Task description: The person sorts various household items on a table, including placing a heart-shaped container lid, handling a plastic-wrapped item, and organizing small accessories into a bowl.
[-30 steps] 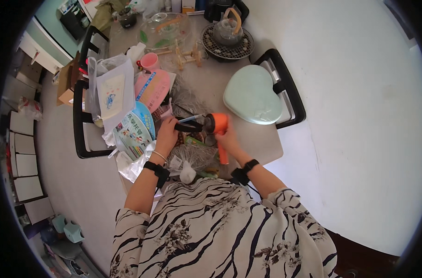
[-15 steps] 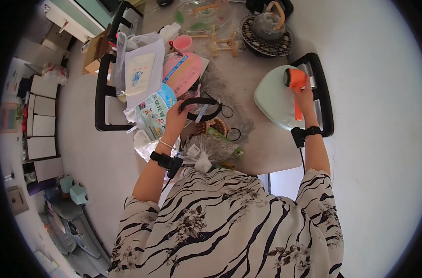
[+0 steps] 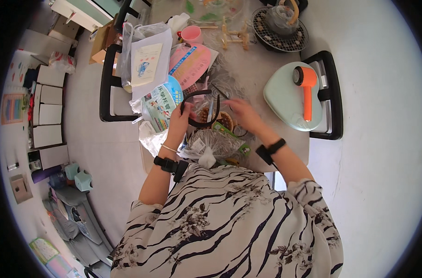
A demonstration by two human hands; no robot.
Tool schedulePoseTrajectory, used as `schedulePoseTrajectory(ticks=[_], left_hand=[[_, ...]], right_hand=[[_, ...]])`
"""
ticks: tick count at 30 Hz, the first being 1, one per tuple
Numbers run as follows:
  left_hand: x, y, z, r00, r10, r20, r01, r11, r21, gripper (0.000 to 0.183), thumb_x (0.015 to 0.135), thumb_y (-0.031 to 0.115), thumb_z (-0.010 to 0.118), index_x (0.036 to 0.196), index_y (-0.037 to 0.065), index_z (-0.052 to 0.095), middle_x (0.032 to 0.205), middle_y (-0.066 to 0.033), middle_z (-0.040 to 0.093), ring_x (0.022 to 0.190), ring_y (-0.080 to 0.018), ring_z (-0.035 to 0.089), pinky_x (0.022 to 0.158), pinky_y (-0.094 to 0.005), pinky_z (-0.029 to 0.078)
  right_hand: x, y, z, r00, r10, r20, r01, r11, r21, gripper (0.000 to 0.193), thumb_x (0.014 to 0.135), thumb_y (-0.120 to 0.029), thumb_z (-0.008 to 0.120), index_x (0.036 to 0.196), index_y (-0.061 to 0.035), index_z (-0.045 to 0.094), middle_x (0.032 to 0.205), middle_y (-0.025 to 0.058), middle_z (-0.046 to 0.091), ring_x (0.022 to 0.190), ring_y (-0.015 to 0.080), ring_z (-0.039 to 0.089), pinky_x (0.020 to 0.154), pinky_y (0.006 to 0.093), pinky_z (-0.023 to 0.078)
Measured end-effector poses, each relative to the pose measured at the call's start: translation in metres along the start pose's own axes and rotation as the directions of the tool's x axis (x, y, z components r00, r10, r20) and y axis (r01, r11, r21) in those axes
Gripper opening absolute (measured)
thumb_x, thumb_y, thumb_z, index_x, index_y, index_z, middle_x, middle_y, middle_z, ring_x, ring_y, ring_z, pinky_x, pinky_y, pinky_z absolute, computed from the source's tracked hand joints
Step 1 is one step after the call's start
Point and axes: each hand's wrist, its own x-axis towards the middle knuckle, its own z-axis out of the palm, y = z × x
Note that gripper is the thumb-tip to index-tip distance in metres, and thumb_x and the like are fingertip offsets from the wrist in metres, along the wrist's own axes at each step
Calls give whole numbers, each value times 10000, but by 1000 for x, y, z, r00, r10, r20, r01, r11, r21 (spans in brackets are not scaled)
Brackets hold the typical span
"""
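My left hand is closed on a black headband, a wide open loop held above the clutter on the table. From the right, my right hand comes up to the loop's far side with its fingers stretched out; I see nothing held in it. A thin dark stick lies by its fingertips. Beneath the hands are brown round-bristled brushes and a knotted clear plastic bag. An orange hair dryer rests by itself on the mint-green chair seat.
Left of my hands are a pink paper fan, a blue-and-white printed fan, papers and a pink cup. A small wooden rack and a glass teapot on a round grill stand farther back.
My right hand has let go of the orange hair dryer on the chair seat and moved left to the headband. My left hand keeps the headband, now turned more upright.
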Motion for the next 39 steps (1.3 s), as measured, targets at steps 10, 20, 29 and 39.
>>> schedulePoseTrajectory(ticks=[10,20,29,39], left_hand=[[-19,20,-9,992,-84,94,107,957,-269,276,1010,285,433,1144,54,500,687,7,433,651,-121,501,626,-268,443],[17,49,54,937,-45,345,21,997,73,311,984,280,470,1196,54,445,703,-22,497,544,-119,552,488,-247,469],[110,85,235,771,8,637,-307,880,361,346,941,270,555,1187,29,591,734,-73,596,541,-133,563,492,-287,448],[140,51,291,725,518,453,-672,676,303,355,913,190,587,1229,36,539,1169,-149,562,940,-255,577,747,-337,483]], right_hand=[[25,11,22,978,-160,136,183,966,-182,262,747,-25,600,998,-97,627,1131,99,600,1010,333,570,844,404,481],[-67,41,-154,644,140,-752,-623,667,-409,430,796,-113,642,1197,-29,511,1065,177,601,1000,375,568,848,434,467],[-90,37,-186,470,366,-803,-557,829,52,416,841,-179,634,1190,7,505,990,189,608,915,335,600,803,405,469],[-130,31,-193,491,460,-740,-612,787,83,446,817,-161,675,1201,21,539,1006,184,627,885,295,612,799,355,474]])
